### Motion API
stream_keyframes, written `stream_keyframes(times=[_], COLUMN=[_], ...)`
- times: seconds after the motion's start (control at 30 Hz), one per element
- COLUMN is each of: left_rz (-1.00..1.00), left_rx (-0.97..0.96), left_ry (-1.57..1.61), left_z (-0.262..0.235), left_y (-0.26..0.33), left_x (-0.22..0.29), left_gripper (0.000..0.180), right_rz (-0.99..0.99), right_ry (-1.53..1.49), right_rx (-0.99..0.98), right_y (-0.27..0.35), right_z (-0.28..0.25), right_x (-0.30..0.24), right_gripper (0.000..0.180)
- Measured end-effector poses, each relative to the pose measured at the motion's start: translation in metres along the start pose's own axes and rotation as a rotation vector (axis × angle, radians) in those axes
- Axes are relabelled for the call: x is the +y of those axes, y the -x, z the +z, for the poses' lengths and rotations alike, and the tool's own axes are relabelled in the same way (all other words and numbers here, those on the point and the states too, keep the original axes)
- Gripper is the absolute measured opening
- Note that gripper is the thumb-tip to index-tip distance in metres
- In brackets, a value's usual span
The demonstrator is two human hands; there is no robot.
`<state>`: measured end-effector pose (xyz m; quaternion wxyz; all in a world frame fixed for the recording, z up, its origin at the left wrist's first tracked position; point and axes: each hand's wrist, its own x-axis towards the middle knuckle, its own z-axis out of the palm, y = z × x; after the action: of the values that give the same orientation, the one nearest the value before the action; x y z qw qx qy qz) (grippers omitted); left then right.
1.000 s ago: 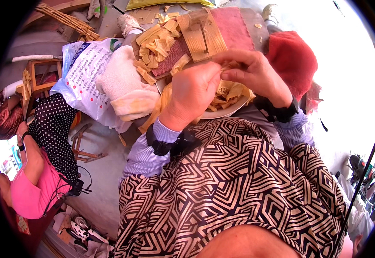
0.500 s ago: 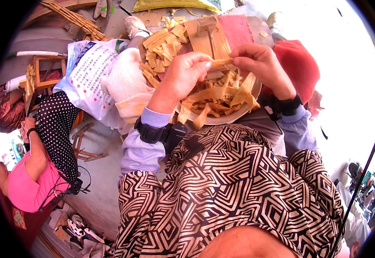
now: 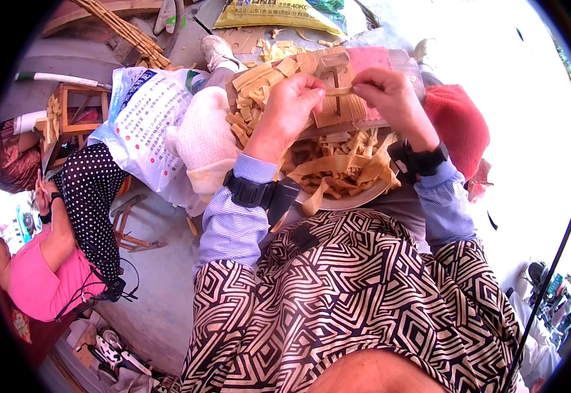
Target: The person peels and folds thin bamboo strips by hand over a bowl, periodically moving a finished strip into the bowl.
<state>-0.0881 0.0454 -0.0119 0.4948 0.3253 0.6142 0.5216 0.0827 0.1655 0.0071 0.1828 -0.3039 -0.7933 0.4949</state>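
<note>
Near: patterned apron/smock (image 3: 357, 301) fills lower frame, both forearms in striped sleeves w/ black wrist bands.

Next out: shallow tray (image 3: 357, 196) on lap, piled w/ curled tan strips (image 3: 338, 167), look like split bamboo or husk, can't tell which.

Above tray: left hand (image 3: 285, 114) and right hand (image 3: 393, 98) raised, a short tan strip (image 3: 336, 92) stretched between them. Grip: both hands pinched shut on the strip ends, thumb + forefinger, other fingers curled. Strip sits roughly level, just above the tray pile, in front of a small board/block (image 3: 338, 65) w/ more cut pieces (image 3: 259, 75) around it.

Step in hand, my read: working/splitting that one strip. To do it well, imo: keep pinch close to the working point, pull even on both sides so it doesn't tear off-line, keep it over the tray so offcuts drop in.

Far: white cloth bundle (image 3: 200, 137) and printed white sack (image 3: 144, 118) to the left, red cushion (image 3: 459, 124) to the right, yellow bag (image 3: 272, 13) at top, small wooden stool (image 3: 69, 108) far left.

Another person (image 3: 69, 223) in dotted top + pink sits at left edge, well apart.
</note>
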Motion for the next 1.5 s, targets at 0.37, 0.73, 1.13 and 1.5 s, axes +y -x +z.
stream_keyframes(times=[0.37,0.73,1.13,1.5], left_rz=[0.028,-0.202,-0.063,-0.226], left_rx=[0.134,-0.207,-0.222,-0.343], left_ry=[-0.155,0.409,-0.265,0.542], left_z=[-0.001,0.048,0.016,0.050], left_y=[0.026,0.040,0.040,0.071], left_x=[-0.018,0.013,0.028,0.007], left_gripper=[0.014,0.017,0.023,0.018], right_rz=[0.338,-0.210,0.120,-0.190], right_ry=[-0.372,0.347,-0.631,0.459], right_rx=[-0.120,0.172,-0.445,0.273], right_y=[0.032,0.045,0.089,0.080], right_z=[-0.007,0.018,0.025,0.031], right_x=[0.013,-0.031,-0.050,-0.029], right_gripper=[0.028,0.015,0.011,0.028])
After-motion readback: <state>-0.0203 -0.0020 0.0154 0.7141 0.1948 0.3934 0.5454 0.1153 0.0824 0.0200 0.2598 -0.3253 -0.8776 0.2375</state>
